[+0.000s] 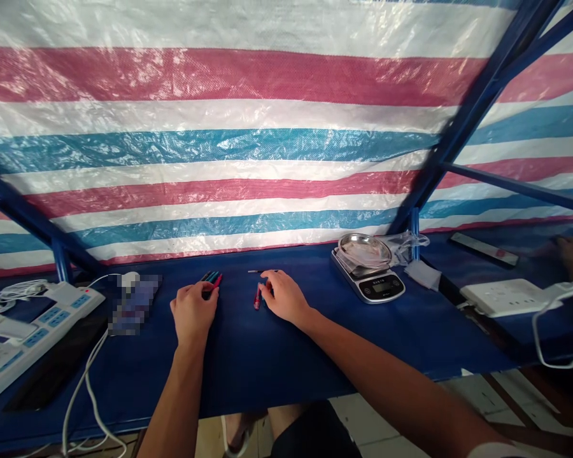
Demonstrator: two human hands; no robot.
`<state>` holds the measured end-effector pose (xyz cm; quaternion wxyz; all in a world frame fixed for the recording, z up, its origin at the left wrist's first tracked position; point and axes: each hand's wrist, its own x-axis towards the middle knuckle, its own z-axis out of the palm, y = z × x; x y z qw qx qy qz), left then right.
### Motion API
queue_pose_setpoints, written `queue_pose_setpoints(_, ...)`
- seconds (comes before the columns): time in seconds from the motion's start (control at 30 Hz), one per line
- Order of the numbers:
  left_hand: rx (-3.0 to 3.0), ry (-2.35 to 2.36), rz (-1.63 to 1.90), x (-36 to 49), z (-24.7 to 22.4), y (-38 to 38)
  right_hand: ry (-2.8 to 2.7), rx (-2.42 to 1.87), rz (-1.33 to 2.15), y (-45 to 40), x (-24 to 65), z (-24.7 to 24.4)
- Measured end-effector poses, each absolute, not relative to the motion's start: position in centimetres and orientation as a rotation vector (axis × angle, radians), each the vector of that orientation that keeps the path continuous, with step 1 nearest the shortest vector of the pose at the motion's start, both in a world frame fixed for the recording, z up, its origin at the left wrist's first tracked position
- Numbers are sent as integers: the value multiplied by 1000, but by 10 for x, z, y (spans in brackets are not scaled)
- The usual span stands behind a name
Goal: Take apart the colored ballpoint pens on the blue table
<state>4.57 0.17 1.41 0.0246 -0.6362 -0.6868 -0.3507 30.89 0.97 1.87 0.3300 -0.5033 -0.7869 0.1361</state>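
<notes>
Power strip [41, 337]: lying far left, white cable [65, 420] trailing past the table [277, 362] edge.
Blurred item [134, 305]: sitting between strip and left hand.
Left hand [195, 308]: curling over coloured pens [214, 278] on the table, its grip impossible to tell.
Right hand [284, 296]: bending its fingers beside a red pen [256, 299], grip likewise unclear.
Scale [370, 280]: carrying a metal bowl [363, 240].
Blue post [414, 232]: standing behind, right of the bowl.
</notes>
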Motion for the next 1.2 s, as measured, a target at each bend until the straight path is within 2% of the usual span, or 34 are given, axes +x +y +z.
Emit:
queue_pose_setpoints(0.27,-2297,-1874,-1542,67,25,1,-1919,-1234,498,10,310,20)
queue_pose_setpoints(0.47,-2698,-1737,-1663,86,27,-7,-1636,-1000,1004,17,308,22)
queue_pose_setpoints(0.53,-2686,-1785,-1686,86,25,-7,-1581,-934,1143,19,308,20)
queue_pose_setpoints(0.63,-2596,-1896,-1809,83,21,-2,-1463,-898,1175,23,307,15)
queue_pose_setpoints(0.87,-2354,-2142,-2355,76,18,10,-1263,-907,1246,30,309,12)
queue_pose_setpoints(1.2,-2299,-2266,-2697,76,12,9,-1288,-870,1359,26,309,20)
